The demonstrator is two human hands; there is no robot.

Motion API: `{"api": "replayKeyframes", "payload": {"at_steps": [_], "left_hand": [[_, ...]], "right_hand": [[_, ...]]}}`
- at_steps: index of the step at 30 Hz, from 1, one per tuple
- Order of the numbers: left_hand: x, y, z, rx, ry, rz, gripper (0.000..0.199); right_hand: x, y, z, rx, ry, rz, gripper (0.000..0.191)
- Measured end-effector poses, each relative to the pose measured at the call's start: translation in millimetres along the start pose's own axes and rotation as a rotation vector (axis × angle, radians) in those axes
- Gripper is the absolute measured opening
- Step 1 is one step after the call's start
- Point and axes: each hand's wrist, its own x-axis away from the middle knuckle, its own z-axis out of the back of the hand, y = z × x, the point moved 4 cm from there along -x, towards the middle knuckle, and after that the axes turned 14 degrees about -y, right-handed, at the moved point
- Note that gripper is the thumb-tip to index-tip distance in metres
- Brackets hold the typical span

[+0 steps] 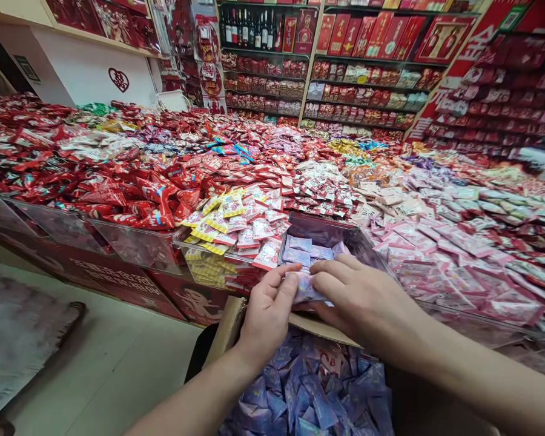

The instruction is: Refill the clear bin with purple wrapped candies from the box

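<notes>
Small light-purple candy packets point(305, 289) are pinched between the thumb and fingers of my left hand point(267, 306). My right hand point(356, 293) closes on the same packets from the right, its fingers bent over them; some fingertips are hidden. Both hands are at the front edge of a clear plastic bin point(329, 227). Inside it, several more purple packets point(320, 251) lie flat in rows. Below my wrists stands an opened cardboard box point(227, 327), filled with loose purple packets point(300, 387).
Left of the bin are yellow-and-white packets point(229, 212) and a heap of red packets point(149, 197). Pink packets point(458, 254) are piled on the right. Shelves with bottles point(249, 30) and red boxes point(372, 36) stand behind. A plastic-covered stack point(22, 339) sits on the floor at left.
</notes>
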Motion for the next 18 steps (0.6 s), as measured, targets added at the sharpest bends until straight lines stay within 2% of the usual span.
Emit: {"api": "replayKeyframes", "payload": {"at_steps": [2, 5, 7, 9, 11, 14, 18], "left_hand": [[1, 1, 0.0, 0.006, -0.004, -0.019, 0.035], [4, 0, -2.5, -0.095, -0.059, -0.008, 0.031], [7, -2, -5.7, -0.167, -0.125, 0.011, 0.027], [9, -4, -8.0, -0.221, -0.174, 0.015, 0.024], [10, -5, -8.9, -0.268, -0.202, 0.012, 0.021], [10, -6, -8.5, -0.318, -0.222, 0.015, 0.020], [11, -5, -7.8, -0.367, -0.226, 0.014, 0.019]], "right_hand": [[-11, 21, 1, 0.067, -0.046, -0.079, 0.010], [-31, 73, -8, 0.116, -0.143, -0.310, 0.017], [-45, 105, -26, 0.110, -0.274, -0.420, 0.019], [-57, 125, -50, 0.101, -0.400, -0.436, 0.018], [-66, 133, -73, 0.107, -0.491, -0.399, 0.019], [-71, 136, -100, 0.128, -0.556, -0.351, 0.020], [-72, 140, -116, 0.128, -0.552, -0.349, 0.023]]}}
